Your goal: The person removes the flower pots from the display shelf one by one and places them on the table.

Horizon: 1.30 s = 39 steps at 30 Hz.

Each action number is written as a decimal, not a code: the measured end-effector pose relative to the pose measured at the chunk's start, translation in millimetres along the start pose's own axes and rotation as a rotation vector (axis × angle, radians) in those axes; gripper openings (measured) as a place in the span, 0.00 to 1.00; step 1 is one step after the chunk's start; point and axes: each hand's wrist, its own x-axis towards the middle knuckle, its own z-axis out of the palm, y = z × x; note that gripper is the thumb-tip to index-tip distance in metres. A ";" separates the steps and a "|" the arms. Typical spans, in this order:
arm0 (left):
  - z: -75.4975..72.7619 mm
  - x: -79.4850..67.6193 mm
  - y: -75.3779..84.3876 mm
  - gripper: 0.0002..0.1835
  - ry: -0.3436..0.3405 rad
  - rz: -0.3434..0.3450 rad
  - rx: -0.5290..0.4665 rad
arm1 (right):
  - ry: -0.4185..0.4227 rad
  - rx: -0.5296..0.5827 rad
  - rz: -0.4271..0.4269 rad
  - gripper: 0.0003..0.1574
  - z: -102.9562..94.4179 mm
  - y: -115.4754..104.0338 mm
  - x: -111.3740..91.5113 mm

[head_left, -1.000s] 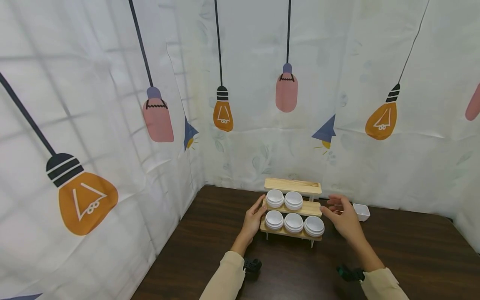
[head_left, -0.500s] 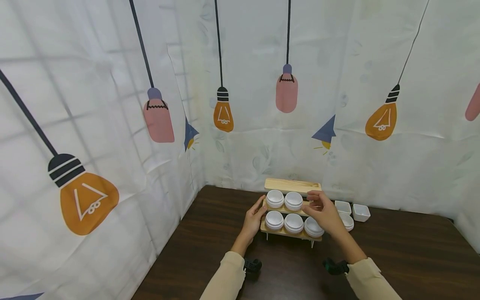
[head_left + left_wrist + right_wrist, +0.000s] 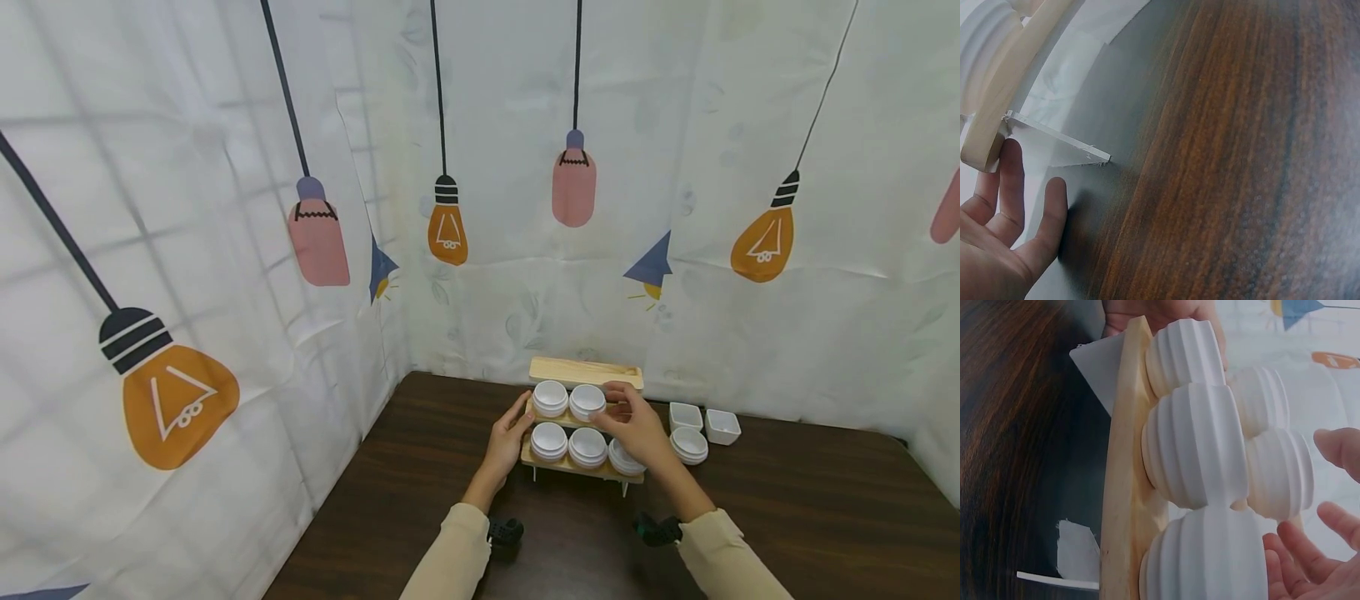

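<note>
In the head view, a three-tier wooden display stand carries white ribbed round bowls, three on the lowest tier and two on the middle one. My left hand grips the stand's left end; in the left wrist view its fingertips meet the wooden tier from below, the thumb hidden. My right hand is at the right bowl of the middle tier, thumb and fingers spread beside it. The right wrist view shows that bowl near the fingertips, behind the lower-row bowls.
Right of the stand, two square white dishes and a round white bowl stand on the dark wooden table. Clear legs hold the stand up. A printed curtain hangs along the table's back and left.
My right hand has moved left from the stand's right end to the middle tier's right bowl, uncovering the dishes at the right. The left hand has stayed on the stand.
</note>
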 end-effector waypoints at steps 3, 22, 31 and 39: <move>-0.6 -0.5 0.3 0.26 0.000 -0.006 -0.005 | -0.002 0.011 -0.002 0.41 2.7 0.7 1.5; -0.3 -0.2 -0.6 0.26 0.003 0.000 0.012 | 0.021 -0.062 0.055 0.43 15.6 -1.7 9.4; 0.2 0.7 -1.3 0.27 0.003 0.006 -0.002 | 0.027 -0.051 0.049 0.42 15.3 -1.6 9.9; 0.8 0.6 -1.0 0.27 0.005 0.014 -0.004 | 0.026 -0.039 0.043 0.39 14.2 -0.9 10.0</move>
